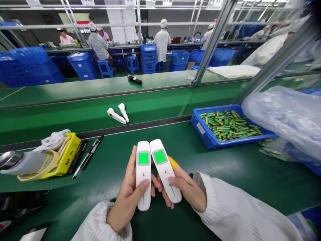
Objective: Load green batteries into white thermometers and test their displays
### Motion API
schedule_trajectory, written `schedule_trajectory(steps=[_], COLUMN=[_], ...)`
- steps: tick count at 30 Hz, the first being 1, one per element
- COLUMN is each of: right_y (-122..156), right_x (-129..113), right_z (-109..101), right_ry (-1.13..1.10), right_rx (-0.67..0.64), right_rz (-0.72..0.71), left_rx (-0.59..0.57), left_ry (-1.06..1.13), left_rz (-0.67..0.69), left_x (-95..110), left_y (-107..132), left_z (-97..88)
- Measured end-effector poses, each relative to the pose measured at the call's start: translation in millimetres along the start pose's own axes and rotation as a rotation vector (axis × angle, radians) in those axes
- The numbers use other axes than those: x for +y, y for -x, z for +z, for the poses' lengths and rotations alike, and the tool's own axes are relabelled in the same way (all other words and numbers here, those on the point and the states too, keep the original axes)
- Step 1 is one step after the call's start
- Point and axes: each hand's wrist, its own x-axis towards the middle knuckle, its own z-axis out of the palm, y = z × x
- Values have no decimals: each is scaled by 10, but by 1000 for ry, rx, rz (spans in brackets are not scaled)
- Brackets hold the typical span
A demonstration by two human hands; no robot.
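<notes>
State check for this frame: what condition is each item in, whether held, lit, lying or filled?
left thermometer, screen lit green, held in left hand
right thermometer, screen lit green, held in right hand
spare thermometers, lying on the belt, untouched
blue bin, open, filled with loose batteries
pen, lying flat on the table

The left forearm [100, 222] enters from 7 o'clock and the right forearm [233, 211] from 4 o'clock, both in white ribbed sleeves. The left hand [127, 195] points toward 12 o'clock, its fingers curled behind the left thermometer [143, 174] and its thumb flat on the front. The right hand [188, 190] angles toward 11 o'clock and clasps the right thermometer [164, 169] the same way, with a yellow finger cot [173, 163] on its index finger
</notes>
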Motion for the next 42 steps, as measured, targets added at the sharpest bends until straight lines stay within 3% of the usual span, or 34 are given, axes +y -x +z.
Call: schedule_trajectory(steps=[10,16,27,35,42], right_y=[9,1,-13,-46,-43], right_x=[21,17,-20,-5,-17], right_z=[17,20,35,12,0], right_ry=[40,36,42,42,80], right_rx=[-23,29,10,-3,38], right_rz=[-25,15,21,-18,14], left_rx=[-12,-50,25,-92,-77], left_ry=[-1,10,-26,45,3], left_rz=[25,11,-20,-43,-63], left_x=[-73,-81,-57,-51,-68], left_y=[-9,-17,10,15,9], left_z=[-56,-50,22,-10,-38])
